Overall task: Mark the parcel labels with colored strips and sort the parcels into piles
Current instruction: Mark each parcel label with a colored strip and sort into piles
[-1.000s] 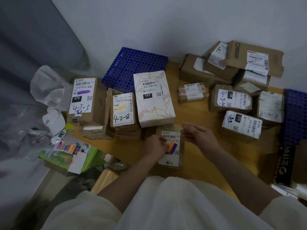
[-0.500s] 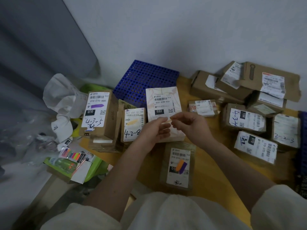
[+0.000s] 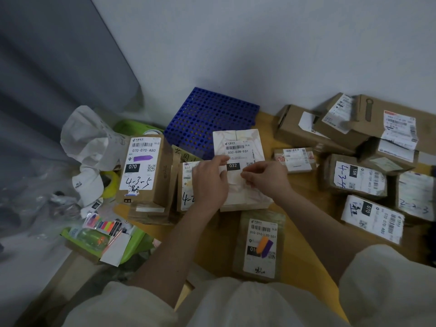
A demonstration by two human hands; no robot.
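Observation:
A white marbled parcel (image 3: pixel 245 142) with a label reading 032 stands at the table's middle. My left hand (image 3: pixel 208 182) and my right hand (image 3: pixel 265 178) meet over the lower part of that label. Each pinches an end of a pale strip that is hard to make out. Left of it stand a brown box marked 070 (image 3: pixel 151 182) with a purple strip (image 3: pixel 142 158), and a smaller box (image 3: pixel 186 192) partly hidden by my left hand. In front lies a flat parcel (image 3: pixel 262 267) bearing an orange and a purple strip (image 3: pixel 264 247).
Several brown parcels (image 3: pixel 358 178) crowd the right side of the wooden table (image 3: pixel 304 244). A blue perforated tray (image 3: pixel 207 114) leans at the back wall. A pack of coloured strips (image 3: pixel 103 224) lies on a green bin (image 3: pixel 132 241) at the left, beside a white bag (image 3: pixel 87 138).
Both hands left the flat parcel with its orange and purple strips and rose to the 032 parcel, holding a pale strip between them. The view tilted upward.

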